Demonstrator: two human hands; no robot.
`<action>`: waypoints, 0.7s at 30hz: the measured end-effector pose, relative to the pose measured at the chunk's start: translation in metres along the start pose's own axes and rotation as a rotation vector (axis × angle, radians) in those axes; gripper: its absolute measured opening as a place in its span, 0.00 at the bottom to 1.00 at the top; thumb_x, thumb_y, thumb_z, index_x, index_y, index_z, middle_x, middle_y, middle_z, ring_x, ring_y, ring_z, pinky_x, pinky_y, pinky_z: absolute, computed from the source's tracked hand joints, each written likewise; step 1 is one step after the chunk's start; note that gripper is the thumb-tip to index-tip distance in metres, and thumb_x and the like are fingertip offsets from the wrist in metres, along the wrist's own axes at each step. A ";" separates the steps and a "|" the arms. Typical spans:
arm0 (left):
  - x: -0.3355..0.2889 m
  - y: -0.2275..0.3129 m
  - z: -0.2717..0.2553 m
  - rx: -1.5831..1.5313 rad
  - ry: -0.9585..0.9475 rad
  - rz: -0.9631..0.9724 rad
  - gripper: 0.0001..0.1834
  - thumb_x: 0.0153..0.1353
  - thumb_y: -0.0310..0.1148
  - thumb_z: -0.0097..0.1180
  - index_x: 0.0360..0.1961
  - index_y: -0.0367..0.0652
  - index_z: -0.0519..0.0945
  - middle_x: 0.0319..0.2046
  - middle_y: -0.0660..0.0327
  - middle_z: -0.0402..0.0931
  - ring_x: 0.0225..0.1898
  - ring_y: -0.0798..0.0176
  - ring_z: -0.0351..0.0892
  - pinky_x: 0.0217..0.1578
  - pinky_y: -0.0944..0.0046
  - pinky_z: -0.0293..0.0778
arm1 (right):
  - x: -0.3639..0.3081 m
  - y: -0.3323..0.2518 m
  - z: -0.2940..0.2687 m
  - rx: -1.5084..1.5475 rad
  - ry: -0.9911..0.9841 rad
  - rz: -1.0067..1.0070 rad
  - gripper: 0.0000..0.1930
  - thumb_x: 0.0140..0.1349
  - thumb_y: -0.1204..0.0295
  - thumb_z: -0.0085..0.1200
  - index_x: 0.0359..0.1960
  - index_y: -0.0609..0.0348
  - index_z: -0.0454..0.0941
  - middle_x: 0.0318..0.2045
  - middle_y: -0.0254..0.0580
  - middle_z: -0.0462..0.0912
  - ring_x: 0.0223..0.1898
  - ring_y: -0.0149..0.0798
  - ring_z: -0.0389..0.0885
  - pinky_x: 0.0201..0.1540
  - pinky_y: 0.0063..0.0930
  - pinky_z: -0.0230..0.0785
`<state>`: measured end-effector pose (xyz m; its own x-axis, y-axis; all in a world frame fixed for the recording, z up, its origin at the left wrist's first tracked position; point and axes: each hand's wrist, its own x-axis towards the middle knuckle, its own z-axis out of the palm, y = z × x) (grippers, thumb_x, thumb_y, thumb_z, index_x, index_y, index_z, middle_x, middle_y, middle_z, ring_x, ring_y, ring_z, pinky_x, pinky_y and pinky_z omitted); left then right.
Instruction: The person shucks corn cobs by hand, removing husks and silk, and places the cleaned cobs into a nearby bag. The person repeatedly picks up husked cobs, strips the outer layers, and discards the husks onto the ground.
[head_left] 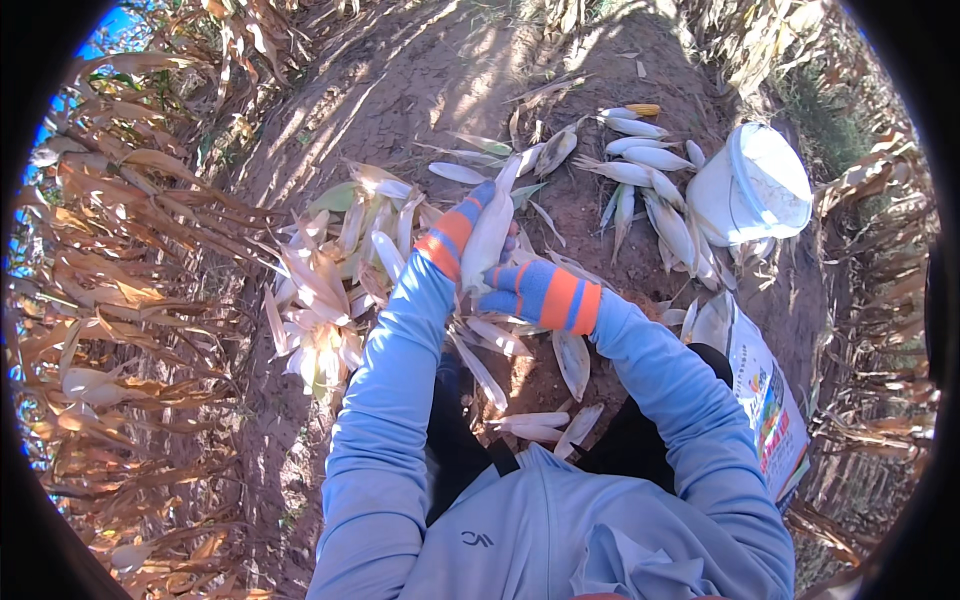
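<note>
An ear of corn in its pale husk is held upright in front of me, its tip pointing away. My left hand, in a blue and orange glove, is wrapped round its left side. At the lower end, the gloved fingers of my right hand are closed on the husk's base. A heap of stripped husks lies to the left of my hands. More loose husks are scattered on the soil below them. Several unopened ears lie to the right, one with yellow kernels bared.
A white bucket lies tipped on its side at the right, beside the ears. Nearer me on that side stands a printed white sack. Dry corn stalks line the left of the dirt strip, with others along the right.
</note>
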<state>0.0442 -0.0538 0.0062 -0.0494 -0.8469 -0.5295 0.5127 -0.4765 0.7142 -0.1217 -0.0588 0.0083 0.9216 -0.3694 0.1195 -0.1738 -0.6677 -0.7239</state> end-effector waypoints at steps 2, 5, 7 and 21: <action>-0.027 0.008 0.032 0.301 0.048 0.141 0.27 0.58 0.54 0.48 0.50 0.46 0.68 0.29 0.57 0.74 0.24 0.64 0.71 0.21 0.65 0.68 | -0.004 0.003 -0.007 0.220 -0.091 0.101 0.13 0.57 0.60 0.51 0.34 0.55 0.76 0.26 0.44 0.78 0.30 0.43 0.78 0.35 0.31 0.70; -0.008 0.005 -0.001 0.078 -0.064 0.142 0.25 0.59 0.51 0.48 0.51 0.47 0.69 0.30 0.58 0.74 0.25 0.63 0.72 0.23 0.64 0.70 | -0.007 -0.001 -0.014 0.699 -0.072 0.273 0.14 0.60 0.60 0.48 0.27 0.59 0.74 0.18 0.36 0.73 0.18 0.29 0.68 0.26 0.25 0.65; 0.001 0.004 -0.023 -0.279 -0.091 0.156 0.20 0.60 0.46 0.50 0.48 0.45 0.72 0.31 0.58 0.76 0.29 0.60 0.75 0.30 0.61 0.75 | -0.010 0.005 -0.028 0.873 -0.014 0.416 0.17 0.62 0.58 0.46 0.25 0.59 0.73 0.16 0.33 0.72 0.16 0.26 0.66 0.24 0.22 0.64; -0.002 0.008 -0.038 0.042 -0.021 0.216 0.23 0.61 0.52 0.44 0.42 0.41 0.72 0.30 0.54 0.75 0.28 0.61 0.76 0.26 0.62 0.75 | -0.009 0.091 -0.073 1.119 0.830 0.468 0.19 0.62 0.55 0.46 0.28 0.60 0.74 0.15 0.36 0.73 0.16 0.31 0.71 0.21 0.29 0.71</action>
<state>0.0810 -0.0466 -0.0048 0.0393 -0.9349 -0.3527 0.4773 -0.2926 0.8286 -0.1715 -0.1636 -0.0087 0.3320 -0.9216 -0.2010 0.3164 0.3095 -0.8967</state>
